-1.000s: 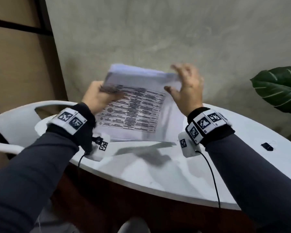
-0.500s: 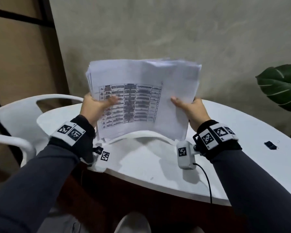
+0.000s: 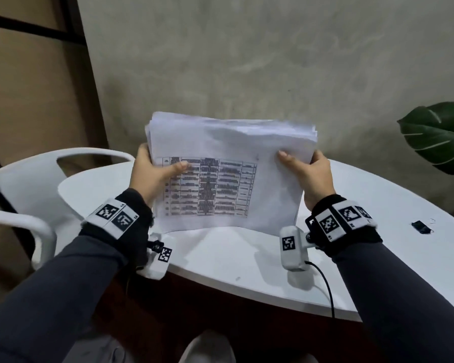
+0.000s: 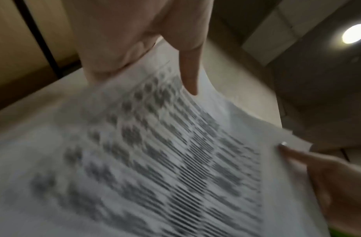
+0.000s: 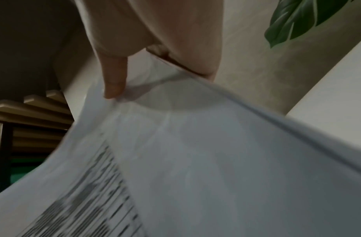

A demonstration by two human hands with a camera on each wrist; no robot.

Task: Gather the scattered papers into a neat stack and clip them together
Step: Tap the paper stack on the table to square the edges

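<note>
A stack of white papers point(image 3: 228, 163) with a printed table on the front sheet stands upright on its bottom edge on the white table point(image 3: 378, 231). My left hand point(image 3: 152, 174) grips the stack's left edge, thumb across the front sheet. My right hand point(image 3: 309, 171) grips the right edge, thumb on the front. The wrist views show the papers point(image 4: 155, 160) point(image 5: 195, 160) blurred, with the left hand point(image 4: 187, 70) and right hand point(image 5: 114, 80) thumbs pressed on the sheet. A small black clip point(image 3: 419, 226) lies on the table at the right, apart from both hands.
A white plastic chair point(image 3: 37, 184) stands left of the table. Large green plant leaves point(image 3: 440, 137) hang at the right. A grey wall rises just behind the table. The table's near edge curves under my wrists.
The stack was tilted and loosely held a second ago; both hands have since taken its side edges, turned it upright and lowered its bottom edge to the table.
</note>
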